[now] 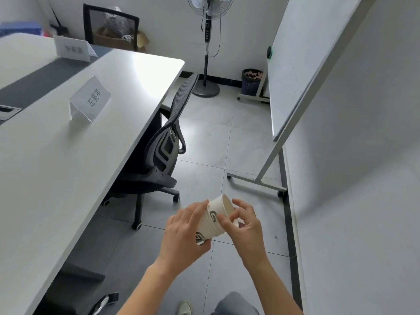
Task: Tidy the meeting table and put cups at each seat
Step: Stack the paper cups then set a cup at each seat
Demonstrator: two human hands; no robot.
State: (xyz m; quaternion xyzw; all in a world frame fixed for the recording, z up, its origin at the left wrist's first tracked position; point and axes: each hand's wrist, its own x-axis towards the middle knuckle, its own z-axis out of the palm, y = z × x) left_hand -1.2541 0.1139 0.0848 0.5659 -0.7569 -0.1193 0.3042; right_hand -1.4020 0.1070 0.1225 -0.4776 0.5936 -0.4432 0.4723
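A short stack of white paper cups (214, 220) with green logos lies on its side in the air over the floor, mouth facing away from me. My left hand (185, 233) wraps the lower end of the stack. My right hand (244, 223) pinches the rim of the top cup with thumb and fingers. The grey meeting table (56, 160) stretches along my left, with two clear name stands on it, a near name stand (89, 100) and a far name stand (73, 48). No cups stand on the visible part of the table.
A black mesh office chair (162, 151) is pushed in at the table's right side. A whiteboard on wheels (293, 71) leans along the right. At the back stand a pedestal fan (208, 42), a waste bin (251, 81) and another chair (111, 26).
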